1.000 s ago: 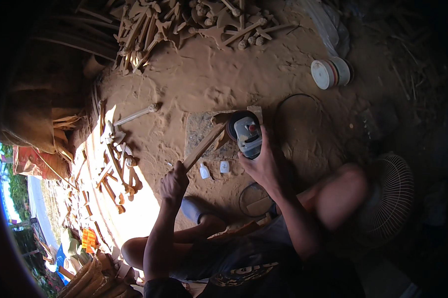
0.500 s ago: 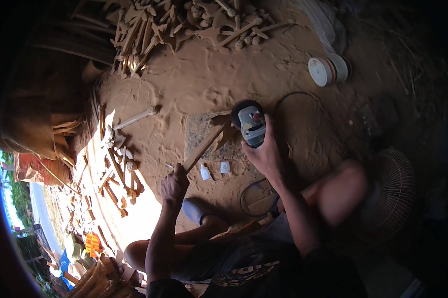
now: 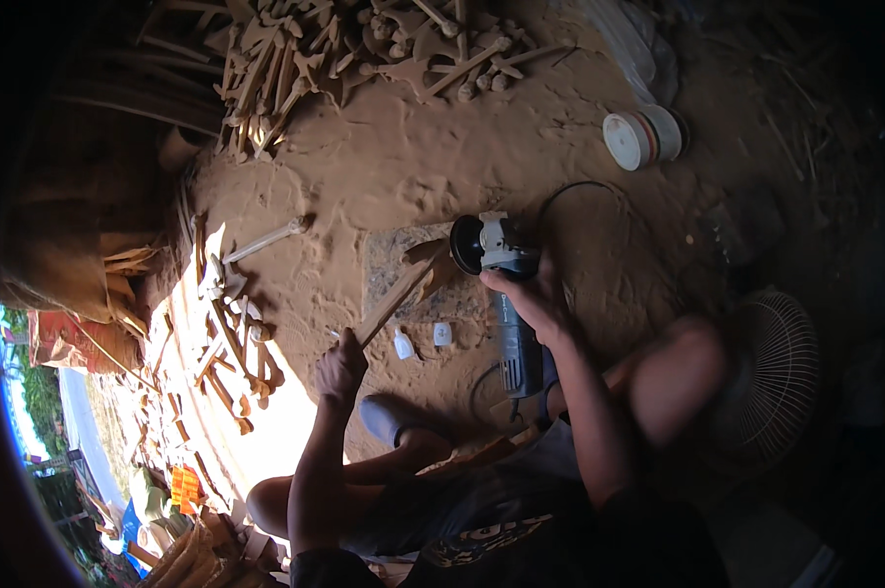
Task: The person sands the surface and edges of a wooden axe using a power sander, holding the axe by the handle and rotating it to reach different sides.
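At top, sand (image 3: 384, 162) was heaped with bones (image 3: 271, 73); centrally, strip (image 3: 399, 296) was clenched in left hand (image 3: 341, 368), grinder (image 3: 520, 343) in right hand (image 3: 539, 306).

Floor: brown, sandy ground (image 3: 393, 167), loose and dented, sunlit at lower left. Borne on it:
- Heap of long, knob-ended pieces (image 3: 286, 73), upper left to top centre.
- Single pale shaft (image 3: 266, 240), knobbed, left of centre.
- Scattered group of similar pieces (image 3: 232, 353), left, partly sunlit.
- Flat, mottled slab (image 3: 382, 279), centre.
- Two small white bottles (image 3: 403, 344), just below the slab.
- White tub (image 3: 629, 142), on its side, upper right.
- Dark cable (image 3: 570, 188), curving right of centre.
- Round fan guard (image 3: 781, 377), lower right; footing too dim to confirm.
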Demonstrator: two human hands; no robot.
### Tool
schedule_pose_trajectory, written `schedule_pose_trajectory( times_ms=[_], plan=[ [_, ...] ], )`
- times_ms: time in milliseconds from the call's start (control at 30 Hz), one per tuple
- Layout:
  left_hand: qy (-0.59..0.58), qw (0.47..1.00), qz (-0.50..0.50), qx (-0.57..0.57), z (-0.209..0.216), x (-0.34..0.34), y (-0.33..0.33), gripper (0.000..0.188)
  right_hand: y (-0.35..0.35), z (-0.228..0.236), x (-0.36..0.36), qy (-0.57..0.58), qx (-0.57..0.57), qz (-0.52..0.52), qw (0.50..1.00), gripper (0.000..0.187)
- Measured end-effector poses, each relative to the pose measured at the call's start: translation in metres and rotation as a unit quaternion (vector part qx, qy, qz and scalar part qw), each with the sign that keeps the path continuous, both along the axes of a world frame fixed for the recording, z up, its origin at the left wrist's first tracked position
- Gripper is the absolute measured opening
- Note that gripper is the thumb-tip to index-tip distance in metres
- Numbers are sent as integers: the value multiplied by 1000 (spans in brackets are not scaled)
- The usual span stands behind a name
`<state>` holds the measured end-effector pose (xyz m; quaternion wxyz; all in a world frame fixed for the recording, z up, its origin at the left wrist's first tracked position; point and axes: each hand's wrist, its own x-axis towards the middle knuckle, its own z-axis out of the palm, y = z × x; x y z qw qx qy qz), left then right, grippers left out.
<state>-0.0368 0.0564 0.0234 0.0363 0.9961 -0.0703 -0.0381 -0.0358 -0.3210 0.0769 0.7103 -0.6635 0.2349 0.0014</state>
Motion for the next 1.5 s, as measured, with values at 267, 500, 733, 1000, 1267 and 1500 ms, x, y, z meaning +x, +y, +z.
schedule_pose_trajectory(
  times_ms=[267, 500, 733, 1000, 1267, 1500],
  plan=[
    [5, 1000, 0, -6, -9, -2, 7, 11, 3, 10, 4, 76, 42, 21, 996, 70],
    [-17, 998, -18, -59, -16, -4, 13, 12, -1, 2, -4, 79, 21, -15, 997, 64],
    [161, 942, -13, -293, -34, 7, 43, 39, 2, 46, -5, -44, 76, -25, 996, 34],
    [382, 650, 131, -644, 9, 26, -33, 43, -22, 49, -28, -91, 68, -82, 990, 45],
    [148, 660, -6, -737, 82, 49, -57, 14, -18, 50, -32, -112, 71, -58, 989, 53],
    [-63, 859, 80, -501, 131, 38, -69, 21, 2, 81, -45, -221, -38, -34, 974, 68]
  ],
)
